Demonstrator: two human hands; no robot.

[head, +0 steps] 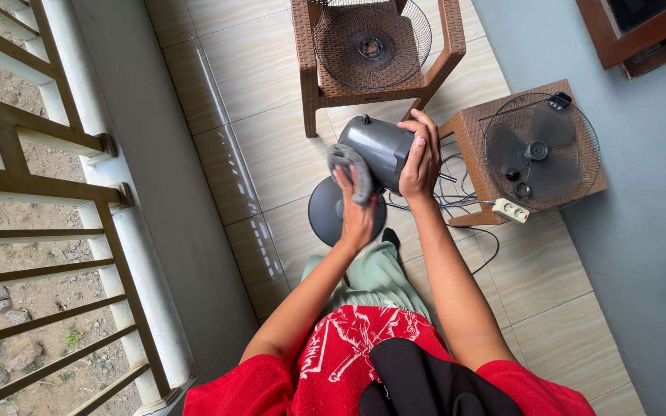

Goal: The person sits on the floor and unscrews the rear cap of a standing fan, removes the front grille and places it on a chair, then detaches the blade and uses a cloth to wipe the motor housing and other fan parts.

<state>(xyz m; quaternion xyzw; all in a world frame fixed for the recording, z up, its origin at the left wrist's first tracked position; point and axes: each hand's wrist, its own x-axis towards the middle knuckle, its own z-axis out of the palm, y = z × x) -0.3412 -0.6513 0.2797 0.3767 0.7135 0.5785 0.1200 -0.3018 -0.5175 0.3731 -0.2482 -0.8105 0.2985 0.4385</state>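
Now the left hand (356, 216) presses a crumpled grey cloth (351, 168) against the dark grey plastic fan motor housing (379, 145), above the round base (327, 209). The right hand (421, 160) wraps the housing's side with closed fingers. A firm hold probably keeps it steady while wiping.

- Glossy beige floor tiles (256, 115) spread under me, catching soft daylight.
- To my left a white railing (117, 231) with brown bars fronts stony ground.
- A wicker chair (449, 54) stands far ahead.
- A grey wall (641, 254) rises on my right.
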